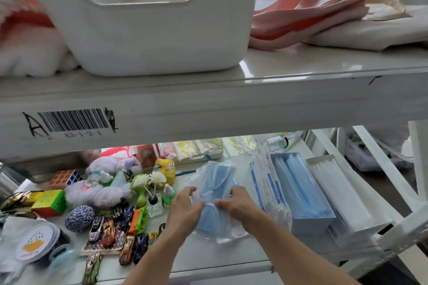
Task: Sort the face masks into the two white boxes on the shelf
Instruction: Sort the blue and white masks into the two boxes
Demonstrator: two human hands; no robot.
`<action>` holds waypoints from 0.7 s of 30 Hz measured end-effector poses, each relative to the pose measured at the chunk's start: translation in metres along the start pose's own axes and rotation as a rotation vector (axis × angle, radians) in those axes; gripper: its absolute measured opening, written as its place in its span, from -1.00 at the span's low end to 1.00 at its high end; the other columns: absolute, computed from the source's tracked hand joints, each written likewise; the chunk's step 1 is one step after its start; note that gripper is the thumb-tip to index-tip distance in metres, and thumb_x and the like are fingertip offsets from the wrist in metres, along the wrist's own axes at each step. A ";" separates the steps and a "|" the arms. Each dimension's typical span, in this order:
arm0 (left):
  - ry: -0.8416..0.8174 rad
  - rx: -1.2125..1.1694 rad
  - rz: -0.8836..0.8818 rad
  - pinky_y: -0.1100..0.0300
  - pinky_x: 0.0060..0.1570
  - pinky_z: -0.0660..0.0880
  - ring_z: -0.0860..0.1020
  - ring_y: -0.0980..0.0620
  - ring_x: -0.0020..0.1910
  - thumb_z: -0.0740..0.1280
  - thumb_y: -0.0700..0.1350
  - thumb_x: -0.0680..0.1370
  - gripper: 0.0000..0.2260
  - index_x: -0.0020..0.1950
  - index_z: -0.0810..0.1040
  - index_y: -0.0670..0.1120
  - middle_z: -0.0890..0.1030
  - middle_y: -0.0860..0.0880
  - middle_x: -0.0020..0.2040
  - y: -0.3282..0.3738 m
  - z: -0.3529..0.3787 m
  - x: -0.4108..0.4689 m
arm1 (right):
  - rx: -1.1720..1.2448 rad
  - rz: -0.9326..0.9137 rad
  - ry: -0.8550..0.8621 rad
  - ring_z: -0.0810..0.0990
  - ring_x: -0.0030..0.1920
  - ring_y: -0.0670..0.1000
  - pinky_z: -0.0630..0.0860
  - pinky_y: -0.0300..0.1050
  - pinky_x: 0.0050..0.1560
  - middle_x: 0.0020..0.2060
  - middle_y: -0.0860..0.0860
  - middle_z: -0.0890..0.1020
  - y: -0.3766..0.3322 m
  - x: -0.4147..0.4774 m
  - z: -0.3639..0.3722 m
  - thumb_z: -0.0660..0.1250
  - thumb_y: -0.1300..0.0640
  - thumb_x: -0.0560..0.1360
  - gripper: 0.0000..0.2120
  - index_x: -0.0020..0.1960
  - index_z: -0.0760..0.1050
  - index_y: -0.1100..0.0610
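A clear plastic bag (231,233), thin, crinkled and shiny, wraps pale blue pleated face masks (215,183) of soft matt fabric. The white box of blue masks (311,224) and the white box of white masks (369,203) look like matt card. The pale grey shelf board (278,71) is smooth and glossy; the white plastic bin (150,41) is smooth and satin; the folded pink cloth (308,11) is matt.

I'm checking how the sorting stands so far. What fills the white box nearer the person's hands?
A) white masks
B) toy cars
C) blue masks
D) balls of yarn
C: the nearer box holds blue masks standing on edge, while the white masks fill the farther box to its right. The left hand and right hand pinch a clear bag beside them.
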State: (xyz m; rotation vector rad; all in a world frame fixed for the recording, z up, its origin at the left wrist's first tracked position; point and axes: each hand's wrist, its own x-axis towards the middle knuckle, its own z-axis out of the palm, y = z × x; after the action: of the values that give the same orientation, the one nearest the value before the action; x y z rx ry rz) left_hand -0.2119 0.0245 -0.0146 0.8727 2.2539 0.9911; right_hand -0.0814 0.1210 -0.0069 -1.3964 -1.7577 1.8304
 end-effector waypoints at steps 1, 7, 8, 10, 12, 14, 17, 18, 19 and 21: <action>0.070 -0.046 -0.009 -0.03 0.19 0.54 0.52 -0.05 0.21 0.44 -0.08 0.54 -0.53 0.42 0.43 -0.05 0.51 -0.09 0.31 0.003 -0.007 -0.006 | 0.077 -0.029 -0.018 0.72 -0.09 0.10 0.69 -0.06 -0.09 -0.09 0.11 0.73 -0.002 -0.011 -0.007 0.50 0.25 0.41 -0.78 0.05 0.63 0.19; -0.358 -0.877 -0.193 -0.06 0.10 0.56 0.65 -0.17 0.06 0.39 0.00 0.54 -0.65 0.21 0.62 -0.21 0.68 -0.22 0.12 0.034 -0.041 -0.049 | 0.573 -0.058 -0.271 0.68 0.08 0.23 0.61 0.16 0.15 0.10 0.27 0.69 0.009 -0.053 -0.034 0.45 0.38 0.41 -0.68 0.16 0.60 0.36; -0.419 -0.938 -0.191 -0.01 -0.02 0.62 0.68 -0.16 -0.04 0.36 -0.06 0.53 -0.69 0.14 0.66 -0.24 0.70 -0.23 0.04 0.035 -0.041 -0.054 | 0.591 -0.042 -0.286 0.70 0.03 0.21 0.64 0.11 0.06 0.08 0.29 0.69 0.013 -0.056 -0.033 0.43 0.42 0.40 -0.71 0.13 0.62 0.37; -0.437 -0.940 -0.210 0.03 -0.17 0.67 0.70 -0.15 -0.16 0.37 -0.15 0.48 -0.74 0.04 0.69 -0.29 0.71 -0.26 -0.03 0.035 -0.037 -0.060 | 0.577 -0.022 -0.297 0.72 -0.06 0.19 0.65 0.01 -0.10 0.05 0.32 0.69 0.021 -0.061 -0.033 0.41 0.46 0.37 -0.74 0.06 0.65 0.39; -0.403 -0.908 -0.227 -0.05 -0.09 0.66 0.70 -0.18 -0.11 0.40 -0.19 0.47 -0.72 0.10 0.67 -0.32 0.70 -0.29 0.04 0.034 -0.033 -0.064 | 0.569 -0.015 -0.286 0.70 -0.05 0.19 0.64 0.07 -0.04 0.07 0.32 0.68 0.024 -0.064 -0.035 0.45 0.43 0.37 -0.71 0.09 0.63 0.40; -0.357 -0.907 -0.239 -0.10 0.01 0.64 0.70 -0.20 -0.05 0.41 -0.22 0.46 -0.67 0.19 0.62 -0.33 0.69 -0.31 0.09 0.033 -0.030 -0.068 | 0.590 -0.021 -0.225 0.69 -0.02 0.22 0.63 0.16 0.07 0.06 0.32 0.68 0.027 -0.065 -0.036 0.44 0.39 0.39 -0.67 0.14 0.59 0.39; -0.294 -0.953 -0.247 -0.13 0.09 0.61 0.70 -0.21 0.00 0.43 -0.26 0.43 -0.64 0.22 0.58 -0.29 0.69 -0.29 0.09 0.035 -0.027 -0.079 | 0.623 -0.033 -0.129 0.71 -0.06 0.22 0.67 0.10 0.00 0.02 0.31 0.70 0.026 -0.066 -0.038 0.44 0.36 0.36 -0.64 0.16 0.58 0.38; -0.288 -0.983 -0.241 -0.16 0.15 0.57 0.69 -0.21 0.03 0.43 -0.25 0.44 -0.63 0.24 0.56 -0.27 0.69 -0.28 0.11 0.036 -0.026 -0.083 | 0.649 -0.031 -0.125 0.71 -0.07 0.22 0.67 0.09 0.01 0.02 0.31 0.70 0.026 -0.066 -0.038 0.43 0.35 0.36 -0.65 0.14 0.59 0.39; -0.281 -1.013 -0.241 -0.19 0.18 0.55 0.69 -0.22 0.03 0.42 -0.24 0.46 -0.64 0.25 0.56 -0.25 0.69 -0.28 0.11 0.037 -0.025 -0.086 | 0.686 -0.024 -0.138 0.72 -0.08 0.21 0.66 0.10 0.02 0.02 0.32 0.70 0.026 -0.066 -0.040 0.43 0.34 0.37 -0.69 0.10 0.62 0.39; -0.271 -1.057 -0.260 -0.20 0.14 0.56 0.70 -0.21 -0.01 0.38 -0.20 0.53 -0.71 0.24 0.56 -0.20 0.70 -0.27 0.10 0.039 -0.023 -0.091 | 0.738 -0.008 -0.193 0.72 -0.09 0.20 0.65 0.10 0.03 0.04 0.33 0.69 0.025 -0.067 -0.043 0.41 0.33 0.40 -0.79 0.00 0.67 0.37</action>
State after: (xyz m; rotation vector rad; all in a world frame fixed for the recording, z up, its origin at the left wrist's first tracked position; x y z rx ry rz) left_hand -0.1546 -0.0313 0.0480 0.2059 1.2573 1.5575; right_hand -0.0037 0.0934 0.0094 -0.9311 -0.9522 2.3190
